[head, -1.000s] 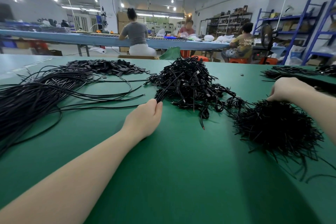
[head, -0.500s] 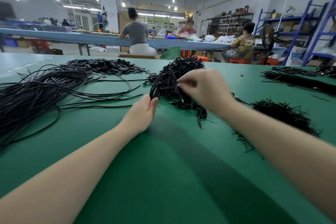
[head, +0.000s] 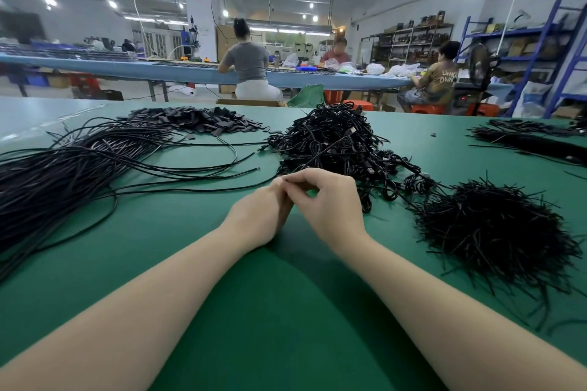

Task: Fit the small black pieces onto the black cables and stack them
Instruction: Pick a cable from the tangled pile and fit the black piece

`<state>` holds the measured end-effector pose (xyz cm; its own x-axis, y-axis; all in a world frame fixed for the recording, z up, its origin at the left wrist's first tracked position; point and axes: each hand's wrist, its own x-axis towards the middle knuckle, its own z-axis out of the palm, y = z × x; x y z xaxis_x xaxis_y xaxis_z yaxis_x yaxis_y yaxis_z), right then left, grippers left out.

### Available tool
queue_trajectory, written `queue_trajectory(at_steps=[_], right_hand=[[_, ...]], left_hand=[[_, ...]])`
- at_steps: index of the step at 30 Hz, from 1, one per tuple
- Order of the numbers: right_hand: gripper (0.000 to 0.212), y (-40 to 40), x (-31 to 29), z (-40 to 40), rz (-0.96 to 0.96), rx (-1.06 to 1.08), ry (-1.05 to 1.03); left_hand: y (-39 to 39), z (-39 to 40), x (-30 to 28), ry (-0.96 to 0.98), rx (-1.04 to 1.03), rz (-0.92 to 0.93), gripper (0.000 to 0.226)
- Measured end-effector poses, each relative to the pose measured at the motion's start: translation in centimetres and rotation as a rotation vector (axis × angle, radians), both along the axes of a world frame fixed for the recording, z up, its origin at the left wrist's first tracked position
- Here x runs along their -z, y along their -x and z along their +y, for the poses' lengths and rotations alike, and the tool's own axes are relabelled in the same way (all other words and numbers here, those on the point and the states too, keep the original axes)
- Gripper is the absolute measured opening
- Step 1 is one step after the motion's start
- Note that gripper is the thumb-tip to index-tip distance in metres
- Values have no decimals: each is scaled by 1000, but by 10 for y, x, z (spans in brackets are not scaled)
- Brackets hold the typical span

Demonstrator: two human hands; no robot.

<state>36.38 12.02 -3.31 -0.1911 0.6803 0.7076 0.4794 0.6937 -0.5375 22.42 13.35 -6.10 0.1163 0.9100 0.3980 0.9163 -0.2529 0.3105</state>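
My left hand (head: 260, 216) and my right hand (head: 330, 200) meet at the middle of the green table (head: 286, 311). The left hand grips the end of a thin black cable (head: 190, 190) that runs off to the left. Thumb and forefinger of my right hand pinch a small black piece (head: 285, 180) right at the left fingertips; most of the piece is hidden. Just behind the hands lies a tangled heap of black cables (head: 333, 143). A mound of short thin black pieces (head: 492, 232) lies at the right.
Long straight black cables (head: 63, 174) fan out across the left of the table. A heap of flat black pieces (head: 197, 120) sits at the back left, and another black bundle (head: 533, 140) at the far right. People sit at a blue bench (head: 158, 68) behind.
My right hand came from the far right, passed over the tangled heap and now meets my left hand. The left hand stayed about where it was.
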Motion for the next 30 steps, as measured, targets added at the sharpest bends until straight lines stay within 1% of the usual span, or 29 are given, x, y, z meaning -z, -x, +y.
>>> queue_trajectory(at_steps=[1, 2, 4, 5, 6, 7, 8, 9, 10, 12, 14, 16, 19, 21, 23, 25, 26, 28, 29, 30], right_hand=[[9, 0, 1, -1, -17, -4, -13], [10, 1, 2, -2, -54, 3, -52], [10, 0, -1, -3, -186, 47, -211], [10, -2, -5, -3, -280, 81, -285], [12, -4, -11, -2, -402, 121, -314], [16, -6, -19, -1, -533, 158, -292], [18, -8, -28, 2, -639, 177, -239], [19, -11, -36, 4, -690, 170, -165], [17, -15, -45, 6, -697, 139, -65], [13, -25, -59, 11, -646, 29, 167], [14, -39, -66, 18, -611, -75, 349], [21, -54, -67, 25, -519, -186, 567], [28, -71, -57, 30, -280, -420, 886], [20, -74, -42, 30, -102, -584, 1021], [13, -69, -26, 27, 116, -708, 1109], [6, -56, -16, 24, 347, -766, 1136], [4, -48, -12, 24, 444, -760, 1120], [10, -32, -7, 22, 595, -700, 1065], [13, -25, -4, 22, 656, -656, 1040], [15, -19, -1, 21, 706, -608, 1024]], left_hand=[[0, 0, 1, 2, -22, 44, 40], [-1, 0, 2, -16, -59, 51, 37], [-2, -1, 1, -72, -179, 115, 29], [-3, -3, 1, -118, -213, 221, 26], [-6, -6, -1, -172, -215, 353, 26], [-7, -8, -3, -198, -202, 492, 27], [-7, -11, -6, -221, -186, 569, 26], [-8, -14, -12, -241, -178, 607, 20], [-8, -17, -18, -292, -139, 623, 9], [-5, -15, -21, -474, -16, 608, 21], [-4, -16, -22, -601, 98, 648, 21], [-7, -20, -23, -657, 183, 619, 21], [-13, -24, -26, -730, 278, 498, 32], [-17, -26, -25, -755, 331, 448, 34], [-18, -29, -24, -725, 313, 360, 34], [-20, -29, -20, -623, 242, 182, 33], [-21, -29, -18, -527, 211, 39, 29], [-25, -26, -14, -326, 190, -284, 12], [-26, -24, -12, -276, 168, -402, 9], [-28, -21, -10, -244, 135, -481, 10]])
